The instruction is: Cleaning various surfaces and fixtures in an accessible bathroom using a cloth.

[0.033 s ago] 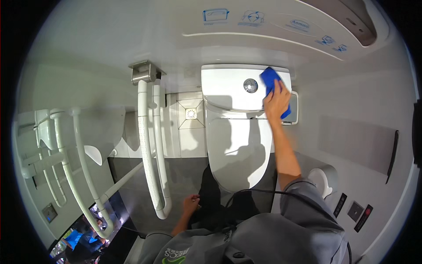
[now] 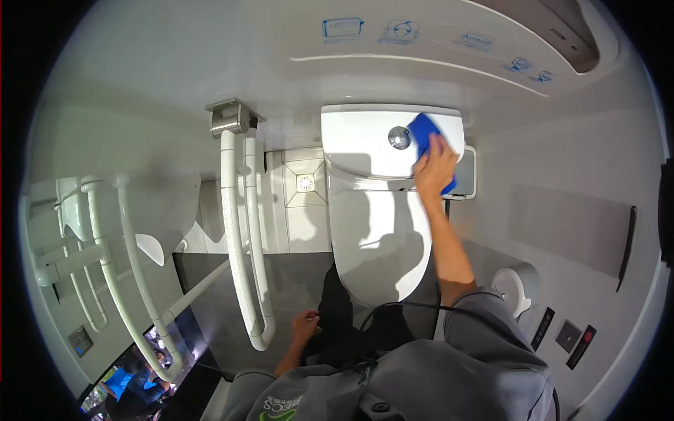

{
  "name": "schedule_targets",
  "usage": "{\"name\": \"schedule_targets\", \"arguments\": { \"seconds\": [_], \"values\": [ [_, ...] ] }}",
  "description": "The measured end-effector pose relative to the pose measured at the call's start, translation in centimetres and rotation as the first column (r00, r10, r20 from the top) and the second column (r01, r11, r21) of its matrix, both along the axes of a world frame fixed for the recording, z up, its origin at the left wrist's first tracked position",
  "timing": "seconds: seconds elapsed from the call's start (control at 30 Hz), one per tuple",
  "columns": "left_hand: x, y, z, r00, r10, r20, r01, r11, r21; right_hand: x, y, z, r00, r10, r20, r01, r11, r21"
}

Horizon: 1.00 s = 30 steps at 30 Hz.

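My right hand (image 2: 437,167) grips a blue cloth (image 2: 422,130) and presses it on the lid of the white toilet tank (image 2: 358,133). The cloth's upper end lies right beside the round chrome flush button (image 2: 399,137); its lower end hangs past the tank's front edge. Below the tank, the toilet seat cover (image 2: 379,231) is down, with my shadow across it. My left hand (image 2: 305,326) hangs low beside my leg, fingers curled in, and I see nothing in it.
A white folding grab bar (image 2: 235,238) juts from the wall left of the toilet, near a floor drain (image 2: 305,183). A grey-lidded bin (image 2: 465,172) stands right of the tank. A paper holder (image 2: 514,289) is on the right wall. A black cable (image 2: 421,303) crosses before my body.
My right hand has slid the blue cloth a little to the left and toward me, closer to the flush button. My left hand has stayed in place.
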<state>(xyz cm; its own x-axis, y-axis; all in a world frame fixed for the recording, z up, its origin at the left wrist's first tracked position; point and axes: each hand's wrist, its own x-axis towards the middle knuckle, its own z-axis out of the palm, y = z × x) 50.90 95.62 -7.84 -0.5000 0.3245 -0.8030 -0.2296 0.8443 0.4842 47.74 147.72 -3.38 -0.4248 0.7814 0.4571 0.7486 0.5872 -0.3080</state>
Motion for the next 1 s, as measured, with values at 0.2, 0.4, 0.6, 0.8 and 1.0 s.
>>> {"name": "schedule_targets", "arguments": {
  "seconds": [0.2,0.4,0.6,0.8,1.0],
  "values": [
    [-2.4,0.3,0.9,0.999,0.003,0.037,-0.001,0.998,-0.067,-7.7,-10.1,-0.6,0.957,0.289,-0.036,-0.292,0.948,-0.13],
    [-5.1,1.1,-0.4,0.99,-0.082,-0.113,0.087,0.995,0.038,-13.1,-5.2,-0.4,0.839,0.544,0.019,-0.539,0.835,-0.115],
    [-6.1,-2.7,-4.8,0.996,-0.025,-0.085,0.028,0.999,0.031,-0.9,2.4,1.5,0.996,0.08,0.047,-0.066,0.968,-0.242],
    [-5.5,5.0,1.5,0.934,-0.325,-0.151,0.335,0.941,0.043,17.8,3.8,7.5,0.996,-0.086,0.038,0.093,0.959,-0.269],
    [-8.4,6.4,-1.8,0.951,-0.245,-0.191,0.288,0.925,0.247,21.5,5.4,35.0,0.985,0.113,-0.128,-0.042,0.887,0.46]
  ]
}}
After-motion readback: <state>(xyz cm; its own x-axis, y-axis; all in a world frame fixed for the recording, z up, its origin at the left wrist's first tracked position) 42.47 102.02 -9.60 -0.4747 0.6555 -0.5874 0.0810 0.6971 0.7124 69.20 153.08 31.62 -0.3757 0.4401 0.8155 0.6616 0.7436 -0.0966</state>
